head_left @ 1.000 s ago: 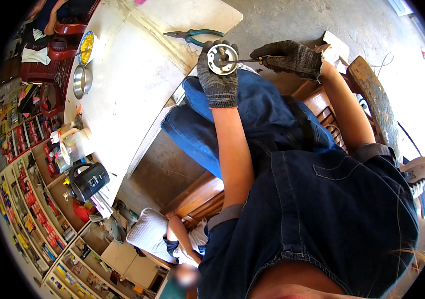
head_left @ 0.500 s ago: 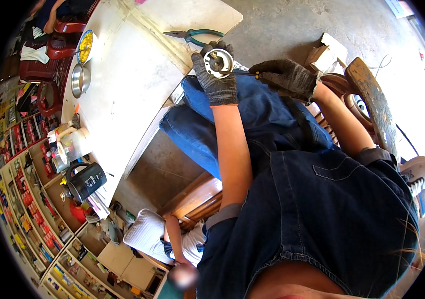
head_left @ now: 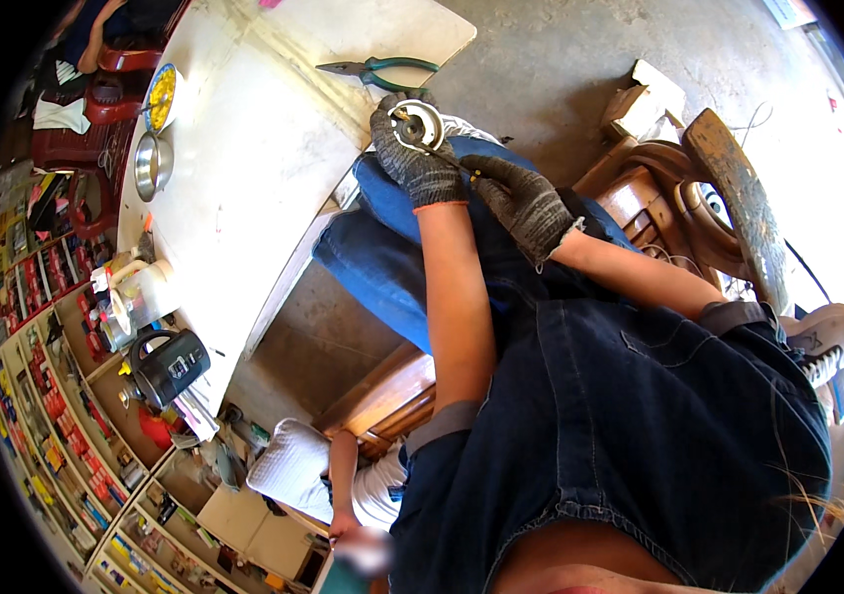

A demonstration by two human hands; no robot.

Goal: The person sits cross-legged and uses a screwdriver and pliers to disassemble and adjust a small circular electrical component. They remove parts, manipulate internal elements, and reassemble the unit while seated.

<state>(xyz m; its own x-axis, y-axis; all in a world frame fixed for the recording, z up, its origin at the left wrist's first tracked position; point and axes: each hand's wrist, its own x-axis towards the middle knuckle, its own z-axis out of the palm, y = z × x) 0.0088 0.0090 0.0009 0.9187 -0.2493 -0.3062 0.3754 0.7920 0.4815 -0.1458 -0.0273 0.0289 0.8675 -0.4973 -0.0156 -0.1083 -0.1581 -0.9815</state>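
In a dark grey knit glove, my left hand (head_left: 414,163) is closed around a round white fitting (head_left: 433,121) with brass-coloured and dark metal parts inside. My right hand (head_left: 526,206), gloved alike, pinches a thin screwdriver (head_left: 451,159) with yellow marks by its handle. The shaft slants up and left to the near edge of the fitting. Whether its tip sits on a screw is too small to tell. Both hands are above my knees, beside the corner of a white table (head_left: 244,168). Pliers with teal handles (head_left: 392,74) lie on the table just beyond my left hand.
On the table's left side are a bowl of yellow food (head_left: 161,97), a metal bowl (head_left: 152,165) and a black jug (head_left: 170,364). Stocked shelves (head_left: 66,416) line the left. Wooden furniture (head_left: 645,203) stands at my right. Another person's arm (head_left: 343,475) shows at lower left.
My right hand has come left and closer to my body. The screwdriver went from nearly level to slanting. My left hand and the fitting have shifted slightly left and toward me.
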